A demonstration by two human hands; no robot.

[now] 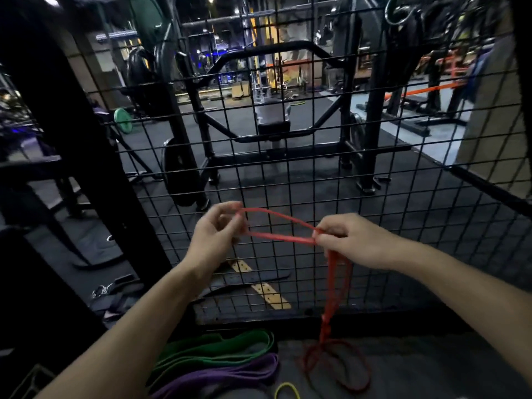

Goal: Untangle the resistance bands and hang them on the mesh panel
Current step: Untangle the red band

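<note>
Gym machines fill the dim space beyond the black mesh panel (316, 156) I face. My left hand (214, 234) pinches one end of a loop of the red resistance band (280, 237) between curled fingers (230, 210), and my right hand (355, 240) grips the other end of that loop, fingers closed on it. From the right hand the band hangs down, knotted, and its tail coils on the floor. Beside it lie a green band (218, 348), a purple band (227, 375) and a thin yellow band (286, 388).
</note>
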